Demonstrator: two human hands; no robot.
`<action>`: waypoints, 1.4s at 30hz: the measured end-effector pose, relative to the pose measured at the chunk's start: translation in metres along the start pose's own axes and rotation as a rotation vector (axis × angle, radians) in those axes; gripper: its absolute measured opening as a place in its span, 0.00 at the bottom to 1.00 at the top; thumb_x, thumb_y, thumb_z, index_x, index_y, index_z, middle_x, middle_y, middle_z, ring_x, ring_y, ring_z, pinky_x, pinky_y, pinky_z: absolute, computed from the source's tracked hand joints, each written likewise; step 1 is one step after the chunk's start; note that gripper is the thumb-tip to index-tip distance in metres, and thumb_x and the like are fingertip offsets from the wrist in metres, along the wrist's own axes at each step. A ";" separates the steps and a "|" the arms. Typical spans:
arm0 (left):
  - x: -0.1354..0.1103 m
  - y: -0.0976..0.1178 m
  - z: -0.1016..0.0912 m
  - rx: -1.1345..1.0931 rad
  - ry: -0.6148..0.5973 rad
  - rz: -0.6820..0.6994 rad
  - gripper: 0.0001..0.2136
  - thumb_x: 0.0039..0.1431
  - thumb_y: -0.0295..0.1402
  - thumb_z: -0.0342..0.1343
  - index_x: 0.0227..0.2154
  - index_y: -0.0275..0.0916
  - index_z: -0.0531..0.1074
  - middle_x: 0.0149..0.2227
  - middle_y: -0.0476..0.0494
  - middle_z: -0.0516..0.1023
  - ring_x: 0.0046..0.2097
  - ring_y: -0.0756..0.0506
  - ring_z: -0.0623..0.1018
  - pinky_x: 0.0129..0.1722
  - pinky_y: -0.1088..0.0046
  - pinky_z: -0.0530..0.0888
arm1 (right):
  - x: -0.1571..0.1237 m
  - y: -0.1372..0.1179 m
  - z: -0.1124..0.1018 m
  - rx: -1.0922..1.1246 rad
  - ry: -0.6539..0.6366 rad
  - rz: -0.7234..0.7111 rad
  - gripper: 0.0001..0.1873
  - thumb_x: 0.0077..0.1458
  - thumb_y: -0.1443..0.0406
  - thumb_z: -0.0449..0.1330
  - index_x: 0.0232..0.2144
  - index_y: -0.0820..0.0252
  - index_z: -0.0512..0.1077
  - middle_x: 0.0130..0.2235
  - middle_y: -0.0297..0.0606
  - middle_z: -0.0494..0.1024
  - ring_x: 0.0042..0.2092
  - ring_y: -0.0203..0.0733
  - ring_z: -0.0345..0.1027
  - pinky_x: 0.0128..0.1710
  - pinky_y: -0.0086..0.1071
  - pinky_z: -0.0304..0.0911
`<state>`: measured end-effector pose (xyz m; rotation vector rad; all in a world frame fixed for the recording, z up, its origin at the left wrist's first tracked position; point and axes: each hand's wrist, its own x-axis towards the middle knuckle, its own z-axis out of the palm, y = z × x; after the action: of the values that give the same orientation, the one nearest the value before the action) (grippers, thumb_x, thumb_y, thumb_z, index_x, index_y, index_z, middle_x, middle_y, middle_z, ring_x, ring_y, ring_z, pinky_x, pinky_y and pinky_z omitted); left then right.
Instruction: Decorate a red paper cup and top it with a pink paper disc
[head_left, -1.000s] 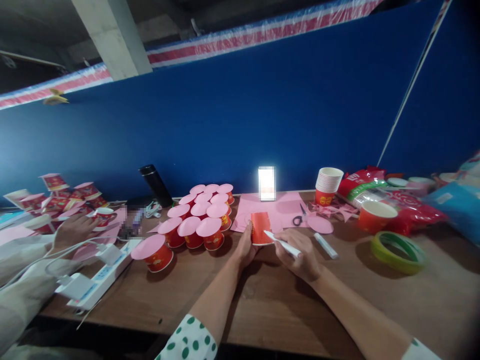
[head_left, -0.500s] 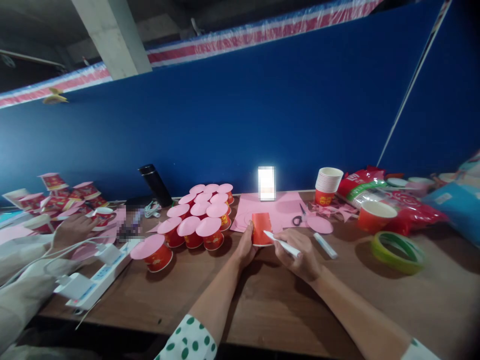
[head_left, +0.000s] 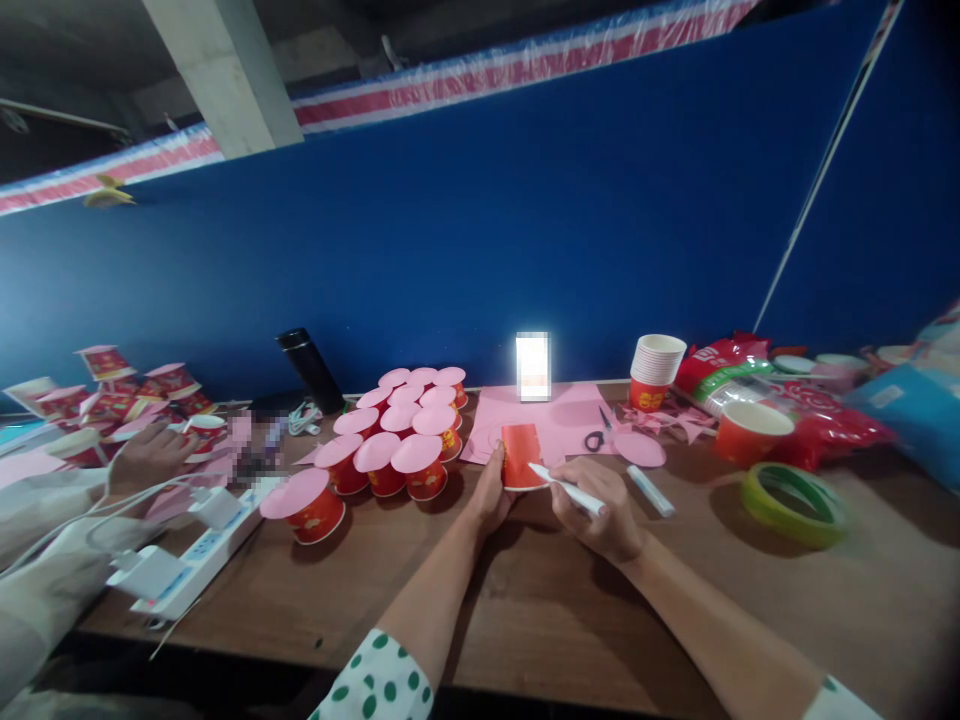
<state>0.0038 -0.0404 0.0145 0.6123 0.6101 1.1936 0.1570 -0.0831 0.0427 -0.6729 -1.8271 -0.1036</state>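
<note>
My left hand (head_left: 489,492) grips a red paper cup (head_left: 523,455) that stands upside down on a pink paper sheet (head_left: 559,415) on the wooden table (head_left: 480,590). My right hand (head_left: 600,510) is closed round a white pen (head_left: 566,488), whose tip rests at the cup's lower right edge. Left of the cup stands a cluster of several red cups topped with pink paper discs (head_left: 401,430).
Scissors (head_left: 598,437), a pink disc (head_left: 640,449) and a white pen cap (head_left: 651,491) lie right of my hands. Farther right are a stack of cups (head_left: 656,370), a single red cup (head_left: 750,430) and a green tape roll (head_left: 799,503). Another person's hand (head_left: 146,457) is near a power strip (head_left: 187,560) at left.
Almost nothing differs; my hands stay on the cup and pen, and the other person's hand at left has shifted slightly.
</note>
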 end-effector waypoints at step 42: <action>0.001 0.000 -0.001 -0.018 0.057 0.028 0.21 0.59 0.44 0.50 0.46 0.30 0.71 0.42 0.36 0.78 0.47 0.40 0.76 0.51 0.62 0.71 | -0.005 0.004 0.001 -0.061 0.066 0.096 0.04 0.56 0.69 0.54 0.34 0.59 0.68 0.29 0.38 0.74 0.30 0.38 0.69 0.30 0.33 0.64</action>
<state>0.0037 -0.0399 0.0136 0.5748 0.6402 1.2447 0.1586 -0.0813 0.0372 -0.7905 -1.7307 -0.1168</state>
